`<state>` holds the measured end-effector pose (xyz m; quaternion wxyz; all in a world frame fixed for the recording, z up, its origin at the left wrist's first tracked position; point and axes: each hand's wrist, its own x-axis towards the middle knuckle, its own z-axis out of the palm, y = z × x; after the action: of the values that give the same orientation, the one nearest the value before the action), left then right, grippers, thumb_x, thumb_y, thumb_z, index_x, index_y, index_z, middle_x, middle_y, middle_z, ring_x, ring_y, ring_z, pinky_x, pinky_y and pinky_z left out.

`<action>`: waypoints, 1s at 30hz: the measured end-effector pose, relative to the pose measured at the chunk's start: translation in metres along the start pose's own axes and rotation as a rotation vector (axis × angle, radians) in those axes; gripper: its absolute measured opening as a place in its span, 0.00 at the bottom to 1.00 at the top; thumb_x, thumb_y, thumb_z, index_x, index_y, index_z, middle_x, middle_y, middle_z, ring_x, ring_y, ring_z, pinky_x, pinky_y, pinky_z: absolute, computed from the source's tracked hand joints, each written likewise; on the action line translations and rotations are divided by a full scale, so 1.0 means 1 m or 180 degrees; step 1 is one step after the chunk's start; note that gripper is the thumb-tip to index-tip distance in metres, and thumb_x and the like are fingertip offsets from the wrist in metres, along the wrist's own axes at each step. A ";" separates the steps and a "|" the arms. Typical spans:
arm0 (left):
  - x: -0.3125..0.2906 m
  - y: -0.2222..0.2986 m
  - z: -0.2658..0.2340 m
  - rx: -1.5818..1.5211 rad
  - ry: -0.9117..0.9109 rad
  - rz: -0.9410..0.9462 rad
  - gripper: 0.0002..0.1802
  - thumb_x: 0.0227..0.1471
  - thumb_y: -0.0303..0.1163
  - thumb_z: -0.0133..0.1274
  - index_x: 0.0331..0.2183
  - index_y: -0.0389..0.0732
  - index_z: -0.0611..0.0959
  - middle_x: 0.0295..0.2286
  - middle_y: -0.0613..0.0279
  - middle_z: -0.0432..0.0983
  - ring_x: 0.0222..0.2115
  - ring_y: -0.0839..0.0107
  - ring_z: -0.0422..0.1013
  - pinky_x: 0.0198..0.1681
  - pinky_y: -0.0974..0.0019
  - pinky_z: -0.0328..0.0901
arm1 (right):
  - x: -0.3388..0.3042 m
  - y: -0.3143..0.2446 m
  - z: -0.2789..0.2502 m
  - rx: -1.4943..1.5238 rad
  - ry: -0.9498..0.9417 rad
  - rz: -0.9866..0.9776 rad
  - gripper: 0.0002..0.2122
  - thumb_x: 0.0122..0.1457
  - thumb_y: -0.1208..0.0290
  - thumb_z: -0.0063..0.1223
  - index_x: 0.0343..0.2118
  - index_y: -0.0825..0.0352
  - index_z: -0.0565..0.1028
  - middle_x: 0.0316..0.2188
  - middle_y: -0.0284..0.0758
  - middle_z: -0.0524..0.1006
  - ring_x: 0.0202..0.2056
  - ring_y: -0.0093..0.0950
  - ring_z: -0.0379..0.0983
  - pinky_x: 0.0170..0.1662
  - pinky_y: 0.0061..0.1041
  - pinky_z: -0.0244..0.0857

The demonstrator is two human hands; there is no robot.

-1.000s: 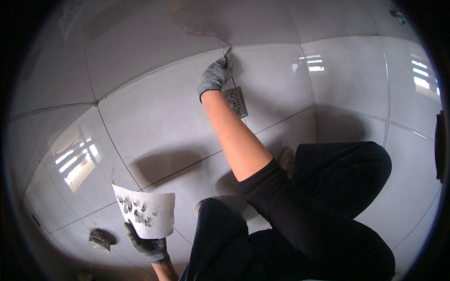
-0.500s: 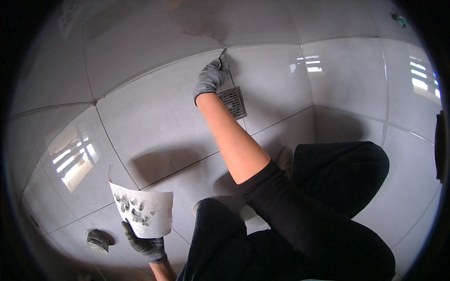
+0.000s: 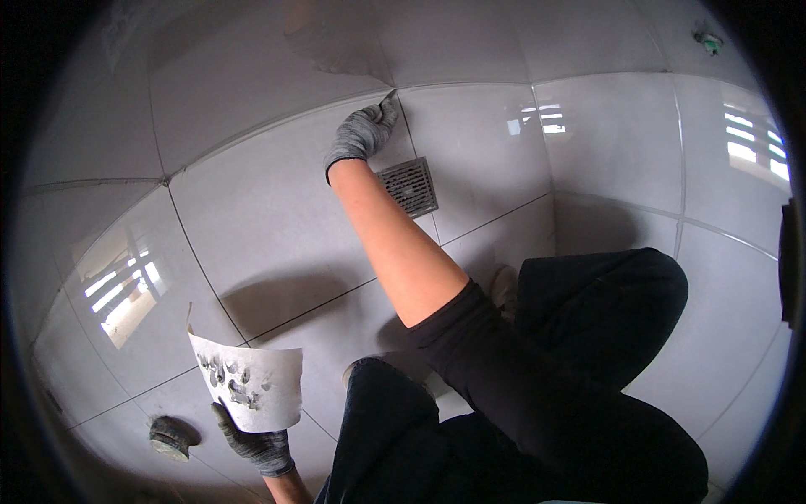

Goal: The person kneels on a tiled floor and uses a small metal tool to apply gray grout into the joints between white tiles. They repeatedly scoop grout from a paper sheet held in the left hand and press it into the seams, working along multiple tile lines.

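My right hand [image 3: 363,132], in a grey knit glove, reaches to the far edge of the tiled floor. Its fingers are closed around a small thin metal-tipped tool [image 3: 389,96], whose handle is hidden in the grip. The tip touches the joint where floor and wall meet, by a floor tile seam. At the lower left, my gloved left hand [image 3: 259,448] grips the bottom of a curved white sheet [image 3: 281,382] smeared with grey paste. A square metal floor drain [image 3: 409,187] lies just nearer than my right hand, partly behind my forearm.
A short round pipe stub [image 3: 171,438] stands up from the floor at the left. Glossy grey wall tiles [image 3: 277,76] rise at the far side and the right. A green-tinged fitting [image 3: 710,43] sits high on the wall. My bent knees [image 3: 604,311] fill the lower right.
My right hand has tilted slightly to the left, its tool tip still at the same joint. The whole view has shifted a little; my left hand holds the sheet as before.
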<state>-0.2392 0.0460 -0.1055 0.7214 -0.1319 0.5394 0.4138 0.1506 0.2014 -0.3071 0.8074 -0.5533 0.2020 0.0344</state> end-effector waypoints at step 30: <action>0.017 -0.013 -0.040 -0.0384 -0.0141 0.0358 0.32 0.55 0.50 0.41 0.56 0.43 0.60 0.55 0.55 0.57 0.54 0.55 0.56 0.56 0.45 0.51 | -0.077 0.067 -0.012 -0.1185 -0.0293 0.0387 0.16 0.57 0.80 0.36 0.49 0.69 0.67 0.48 0.33 0.70 0.48 0.23 0.64 0.53 0.18 0.53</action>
<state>-0.2547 0.0205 -0.1395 0.6995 -0.1354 0.5040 0.4883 0.0577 0.2290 -0.3414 0.6960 -0.6777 0.1880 0.1452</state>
